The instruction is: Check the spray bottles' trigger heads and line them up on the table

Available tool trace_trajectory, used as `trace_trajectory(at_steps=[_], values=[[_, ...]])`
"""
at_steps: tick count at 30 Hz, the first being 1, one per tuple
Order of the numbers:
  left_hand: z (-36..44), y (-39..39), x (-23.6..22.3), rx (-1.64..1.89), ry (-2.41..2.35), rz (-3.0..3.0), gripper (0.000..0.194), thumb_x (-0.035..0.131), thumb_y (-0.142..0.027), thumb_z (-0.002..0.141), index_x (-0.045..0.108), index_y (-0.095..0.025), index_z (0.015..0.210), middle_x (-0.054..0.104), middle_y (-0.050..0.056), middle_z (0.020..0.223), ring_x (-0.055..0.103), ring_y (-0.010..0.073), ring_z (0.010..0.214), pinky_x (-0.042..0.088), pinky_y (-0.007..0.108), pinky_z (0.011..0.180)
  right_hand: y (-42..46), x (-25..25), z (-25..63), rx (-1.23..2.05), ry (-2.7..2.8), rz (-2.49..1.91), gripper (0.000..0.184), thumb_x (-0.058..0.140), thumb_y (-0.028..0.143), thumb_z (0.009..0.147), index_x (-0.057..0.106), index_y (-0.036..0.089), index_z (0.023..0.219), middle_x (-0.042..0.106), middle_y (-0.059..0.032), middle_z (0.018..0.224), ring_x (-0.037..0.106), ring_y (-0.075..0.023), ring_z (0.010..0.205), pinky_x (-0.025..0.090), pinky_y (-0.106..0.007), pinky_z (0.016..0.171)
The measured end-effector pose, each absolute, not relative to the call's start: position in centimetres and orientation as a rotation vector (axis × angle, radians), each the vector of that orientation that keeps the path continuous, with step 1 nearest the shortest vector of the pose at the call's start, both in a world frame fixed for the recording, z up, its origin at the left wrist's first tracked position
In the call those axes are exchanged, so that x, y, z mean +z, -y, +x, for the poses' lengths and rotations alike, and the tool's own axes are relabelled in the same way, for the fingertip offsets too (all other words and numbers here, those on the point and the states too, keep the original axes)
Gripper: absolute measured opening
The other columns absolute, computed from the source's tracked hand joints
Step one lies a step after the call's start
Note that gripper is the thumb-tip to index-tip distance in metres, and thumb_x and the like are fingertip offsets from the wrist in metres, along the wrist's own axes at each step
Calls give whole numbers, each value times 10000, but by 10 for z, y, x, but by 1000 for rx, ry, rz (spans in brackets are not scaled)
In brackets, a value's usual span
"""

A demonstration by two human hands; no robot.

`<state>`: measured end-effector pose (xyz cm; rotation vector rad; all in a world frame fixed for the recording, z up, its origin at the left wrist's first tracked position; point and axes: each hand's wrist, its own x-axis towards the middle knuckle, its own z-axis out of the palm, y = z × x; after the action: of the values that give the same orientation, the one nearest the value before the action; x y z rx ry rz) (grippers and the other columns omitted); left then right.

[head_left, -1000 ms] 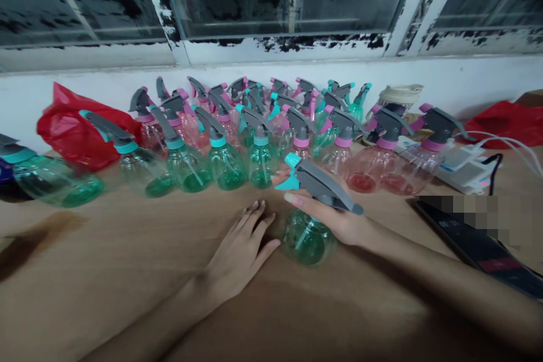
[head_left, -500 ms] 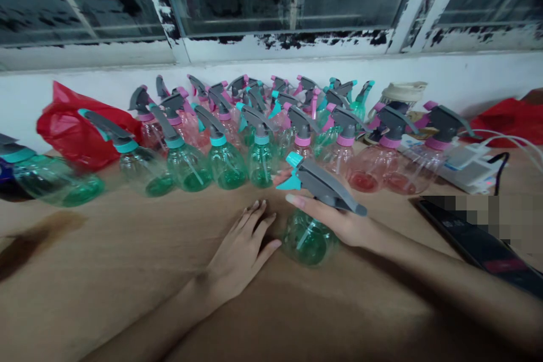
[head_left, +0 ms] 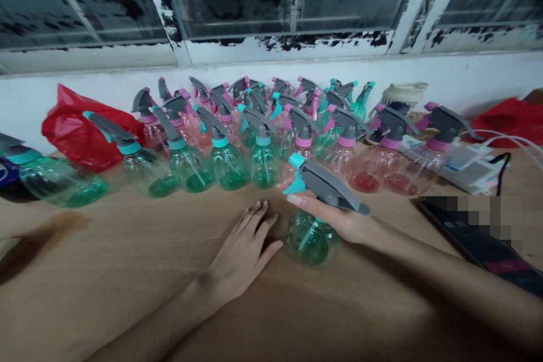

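My right hand [head_left: 335, 218] is wrapped around the neck of a green spray bottle [head_left: 311, 246], just under its grey and turquoise trigger head [head_left: 328, 184]. The bottle stands upright on the wooden table [head_left: 161, 271], and a thin tube shows inside it. To its left, my left hand [head_left: 244, 254] lies flat on the tabletop, fingers stretched and somewhat spread, holding nothing. Beyond both hands stands a row of similar spray bottles, among them a green one [head_left: 229, 167] with a turquoise collar and a pink one [head_left: 365, 172] with a pink collar.
Several more spray bottles crowd toward the wall. A red plastic bag [head_left: 80, 130] sits back left, another red bag [head_left: 509, 121] back right. A dark phone [head_left: 475, 243] lies at right near a white power strip [head_left: 470, 172] with cables. One green bottle [head_left: 63, 181] stands far left.
The turquoise trigger on the held bottle sits slightly differently, closer to the head's body. Otherwise both hands keep their places, and the whole view has shifted very slightly.
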<state>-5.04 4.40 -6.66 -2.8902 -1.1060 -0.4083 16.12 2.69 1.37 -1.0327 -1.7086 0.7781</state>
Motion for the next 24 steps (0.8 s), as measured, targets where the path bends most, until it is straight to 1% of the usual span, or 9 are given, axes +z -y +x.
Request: trace_trajectory(at_steps=[3, 7, 11, 13, 17, 20, 22, 24], values=[[-50, -44, -66, -442, 1105, -2883, 480, 338, -453, 993, 445, -132, 1333, 380, 172, 1467, 315, 296, 1375, 326, 508, 1089, -28, 12, 163, 785, 1731, -986, 287, 628, 428, 823, 620, 244, 1044, 610, 20, 710, 562, -146, 604, 486, -312, 609], [-50, -44, -66, -427, 1096, -2886, 490, 335, -454, 993, 442, -120, 1335, 384, 182, 1461, 324, 300, 1371, 335, 509, 1084, -28, 11, 163, 691, 1723, -911, 255, 627, 387, 833, 634, 255, 1051, 663, -18, 895, 612, -176, 768, 507, -348, 729], [-50, -44, -67, -418, 1094, -2879, 485, 347, -451, 991, 429, -128, 1343, 377, 179, 1467, 313, 294, 1377, 332, 510, 1085, -27, 10, 163, 667, 1734, -947, 238, 617, 371, 842, 649, 254, 1046, 673, -20, 883, 622, -182, 771, 518, -356, 732], [-50, -44, -66, -410, 1096, -2882, 485, 349, -445, 991, 429, -123, 1345, 373, 183, 1468, 299, 295, 1383, 326, 511, 1089, -27, 11, 162, 680, 1733, -941, 248, 621, 354, 842, 645, 256, 1068, 686, -24, 934, 637, -190, 821, 521, -362, 765], [-49, -43, -64, -366, 1114, -2896, 497, 352, -443, 991, 438, -105, 1345, 378, 188, 1464, 295, 301, 1384, 315, 511, 1096, -27, 13, 162, 748, 1717, -882, 254, 624, 309, 844, 632, 276, 1095, 682, -22, 1094, 636, -205, 994, 503, -375, 876], [-49, -43, -63, -348, 1121, -2898, 496, 356, -444, 989, 439, -110, 1347, 379, 185, 1464, 311, 303, 1377, 315, 515, 1095, -27, 13, 162, 797, 1706, -849, 251, 632, 308, 840, 624, 274, 1089, 674, -15, 1121, 608, -202, 1080, 470, -372, 950], [-49, -43, -64, -350, 1125, -2900, 492, 361, -442, 989, 440, -114, 1347, 375, 183, 1466, 307, 303, 1378, 313, 514, 1096, -26, 11, 163, 836, 1694, -858, 263, 640, 320, 837, 613, 269, 1094, 670, -9, 1123, 604, -195, 1084, 458, -360, 966], [-49, -44, -64, -358, 1131, -2903, 488, 367, -441, 987, 442, -117, 1344, 368, 180, 1471, 301, 302, 1381, 311, 507, 1099, -26, 9, 163, 871, 1669, -885, 247, 641, 330, 837, 612, 268, 1074, 675, -1, 1092, 627, -185, 1024, 483, -340, 920]])
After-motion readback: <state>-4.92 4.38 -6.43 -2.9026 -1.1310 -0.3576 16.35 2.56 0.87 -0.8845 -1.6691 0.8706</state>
